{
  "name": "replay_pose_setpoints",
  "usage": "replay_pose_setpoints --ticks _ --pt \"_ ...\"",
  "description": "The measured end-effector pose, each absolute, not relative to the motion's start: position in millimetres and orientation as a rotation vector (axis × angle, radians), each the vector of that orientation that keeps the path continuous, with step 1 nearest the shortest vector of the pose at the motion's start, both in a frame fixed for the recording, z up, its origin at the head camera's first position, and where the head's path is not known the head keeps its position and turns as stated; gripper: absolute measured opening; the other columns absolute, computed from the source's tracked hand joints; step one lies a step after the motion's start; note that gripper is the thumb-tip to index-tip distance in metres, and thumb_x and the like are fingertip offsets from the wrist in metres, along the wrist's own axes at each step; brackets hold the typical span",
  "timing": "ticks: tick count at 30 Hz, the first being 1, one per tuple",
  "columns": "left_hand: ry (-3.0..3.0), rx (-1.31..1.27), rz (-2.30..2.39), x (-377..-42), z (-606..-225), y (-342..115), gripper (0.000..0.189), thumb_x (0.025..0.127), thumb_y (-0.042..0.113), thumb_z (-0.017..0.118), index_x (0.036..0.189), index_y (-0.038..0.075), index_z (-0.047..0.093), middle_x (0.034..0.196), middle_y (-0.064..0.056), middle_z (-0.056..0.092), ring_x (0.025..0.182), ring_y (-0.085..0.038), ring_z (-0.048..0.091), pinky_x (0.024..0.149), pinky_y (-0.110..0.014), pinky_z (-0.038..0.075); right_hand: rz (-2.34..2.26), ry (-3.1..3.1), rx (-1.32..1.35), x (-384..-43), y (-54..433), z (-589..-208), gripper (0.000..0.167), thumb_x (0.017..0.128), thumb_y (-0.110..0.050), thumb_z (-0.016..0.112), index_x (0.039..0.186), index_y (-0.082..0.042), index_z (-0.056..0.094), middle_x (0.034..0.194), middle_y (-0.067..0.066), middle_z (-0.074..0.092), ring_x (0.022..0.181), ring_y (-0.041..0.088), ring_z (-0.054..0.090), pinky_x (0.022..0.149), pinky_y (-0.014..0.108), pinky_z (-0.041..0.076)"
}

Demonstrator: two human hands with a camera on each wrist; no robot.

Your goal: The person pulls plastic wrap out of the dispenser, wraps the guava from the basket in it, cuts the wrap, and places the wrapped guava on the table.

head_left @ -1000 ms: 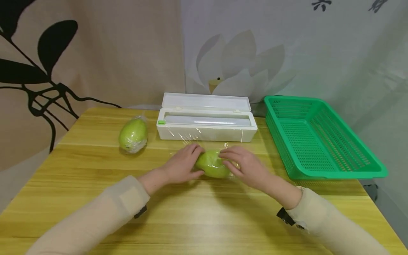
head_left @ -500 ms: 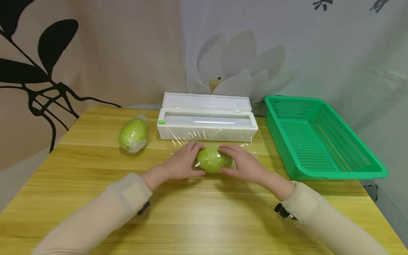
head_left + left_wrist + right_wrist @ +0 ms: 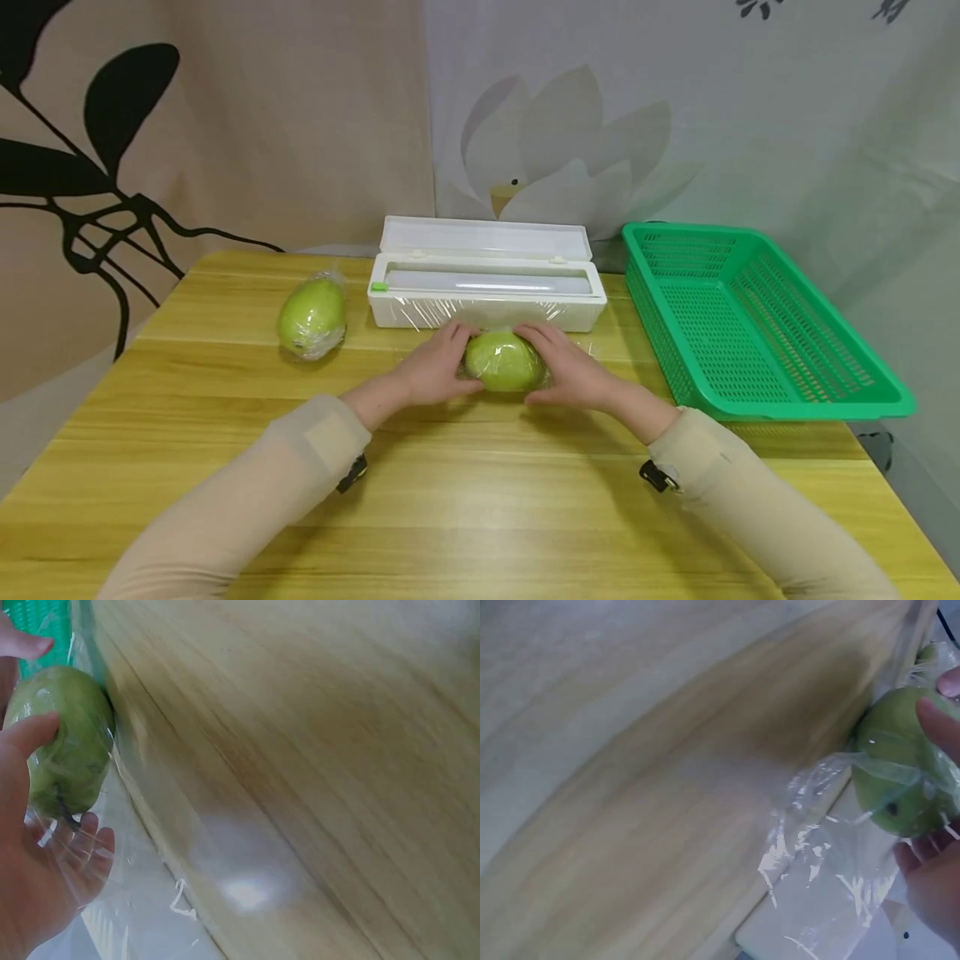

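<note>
A green pear (image 3: 504,363) lies on its side on the table in front of a white cling film box (image 3: 487,315), with clear film about it. My left hand (image 3: 438,365) holds its left end, thumb on the near side and fingers behind. My right hand (image 3: 573,369) holds the other end in the same way. In the left wrist view the stem end of the pear (image 3: 84,750) shows under film. Loose, crinkled cling film (image 3: 810,847) spreads beside the fruit in the right wrist view. The film reaches back toward the box's front.
Inside the open-lidded box lies a film roll (image 3: 487,282). At the back left of the wooden table (image 3: 480,517) sits another pear (image 3: 311,317), wrapped in film. A green plastic basket (image 3: 817,411) stands at the right, and a printed curtain (image 3: 315,125) hangs behind.
Both hands have moved the pear away from me, closer to the box. My right hand's fingers, earlier on the film at the pear's end, now lie round that end.
</note>
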State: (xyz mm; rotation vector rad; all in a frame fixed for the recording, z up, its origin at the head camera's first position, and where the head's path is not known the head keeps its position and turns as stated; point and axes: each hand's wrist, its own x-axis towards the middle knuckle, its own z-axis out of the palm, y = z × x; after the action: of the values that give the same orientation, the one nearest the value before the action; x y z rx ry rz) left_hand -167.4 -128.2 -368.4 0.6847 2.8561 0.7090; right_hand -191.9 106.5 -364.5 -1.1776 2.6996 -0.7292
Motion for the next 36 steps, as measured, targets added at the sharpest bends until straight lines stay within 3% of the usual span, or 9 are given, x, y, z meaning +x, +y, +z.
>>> replay_pose_setpoints --ticks 9,21,25,36 --pt "2.812 0.661 0.75 -171 -369 -132 0.071 0.085 0.034 0.068 0.137 0.001 0.033 0.132 -0.016 0.041 0.124 -0.029 0.045 0.107 -0.042 0.039 -0.804 2.713 -1.141 -198 106 -370 0.087 0.069 -0.012 0.081 0.14 0.002 0.031 0.139 0.019 0.04 0.13 0.033 0.038 0.11 0.047 0.034" --pt "2.698 0.563 0.912 -180 -367 -136 0.071 0.087 0.03 0.066 0.142 0.001 0.031 0.138 -0.018 0.039 0.13 -0.031 0.04 0.112 -0.045 0.032 -0.984 2.679 -0.945 -206 106 -372 0.083 0.067 -0.012 0.082 0.138 -0.001 0.04 0.129 0.018 0.044 0.119 0.035 0.048 0.104 0.051 0.039" --pt "2.674 0.521 0.951 -183 -365 -137 0.071 0.087 0.031 0.065 0.143 0.002 0.031 0.139 -0.019 0.04 0.13 -0.033 0.04 0.111 -0.048 0.031 -1.084 2.605 -0.925 -214 106 -373 0.082 0.067 -0.009 0.082 0.136 0.003 0.039 0.131 0.02 0.046 0.117 0.035 0.049 0.102 0.048 0.042" --pt "2.556 0.426 1.234 -198 -369 -145 0.055 0.082 0.018 0.071 0.126 -0.001 0.044 0.12 -0.016 0.055 0.111 -0.028 0.054 0.099 -0.038 0.046 -1.221 2.487 -0.794 -227 104 -373 0.075 0.066 -0.009 0.083 0.129 0.004 0.045 0.124 0.021 0.055 0.114 0.035 0.053 0.101 0.045 0.044"
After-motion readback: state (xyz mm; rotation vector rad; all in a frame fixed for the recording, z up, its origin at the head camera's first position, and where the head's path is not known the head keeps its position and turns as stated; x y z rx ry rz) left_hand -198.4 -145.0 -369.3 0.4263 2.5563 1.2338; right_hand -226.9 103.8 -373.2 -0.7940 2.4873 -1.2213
